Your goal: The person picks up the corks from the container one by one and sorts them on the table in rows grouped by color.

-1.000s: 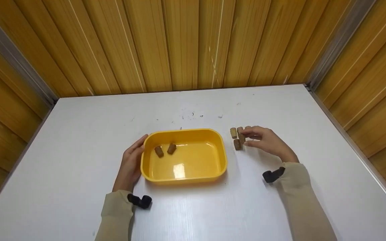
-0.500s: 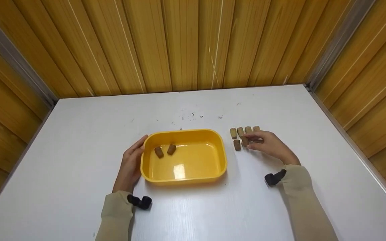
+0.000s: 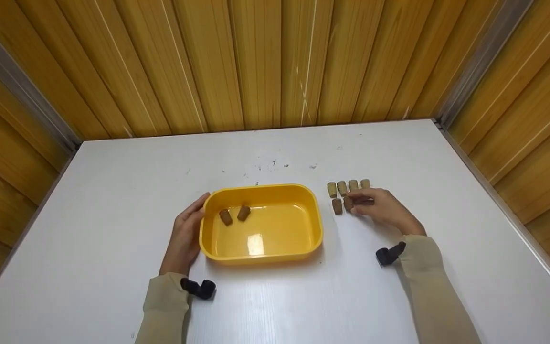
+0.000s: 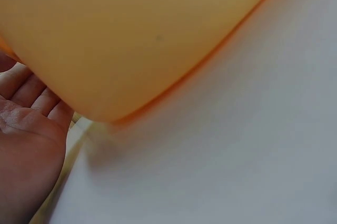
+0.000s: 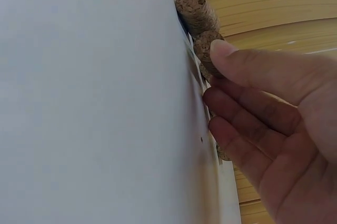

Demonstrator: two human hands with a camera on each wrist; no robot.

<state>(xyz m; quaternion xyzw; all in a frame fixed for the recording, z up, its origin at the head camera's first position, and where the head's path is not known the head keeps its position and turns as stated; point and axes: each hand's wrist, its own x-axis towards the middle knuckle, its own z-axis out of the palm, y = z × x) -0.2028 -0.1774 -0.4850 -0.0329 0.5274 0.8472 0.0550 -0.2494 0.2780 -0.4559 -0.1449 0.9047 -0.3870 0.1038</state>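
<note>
In the head view my right hand [image 3: 382, 208] pinches a dark brown cork stopper [image 3: 348, 204] between thumb and fingers. The right wrist view shows the thumb against the end of this cork stopper [image 5: 205, 47], close over the table. Just left of it lies another dark cork stopper [image 3: 337, 206]. Behind them is a row of several paler cork stoppers [image 3: 332, 189], the rightmost near my fingers. My left hand [image 3: 186, 239] rests with extended fingers along the left wall of a yellow tray [image 3: 260, 259]. Two dark cork stoppers [image 3: 226, 217] lie inside the tray.
The white table [image 3: 265, 306] carries small dark marks behind the tray. Yellow wood-grained panels [image 3: 256, 62] stand along its back and sides. A black wrist camera [image 3: 389, 254] sits at each cuff.
My right hand has shifted slightly right and toward me. The cork stopper it pinches moved from close against the pale row to a place beside the other dark one. The left hand stays put.
</note>
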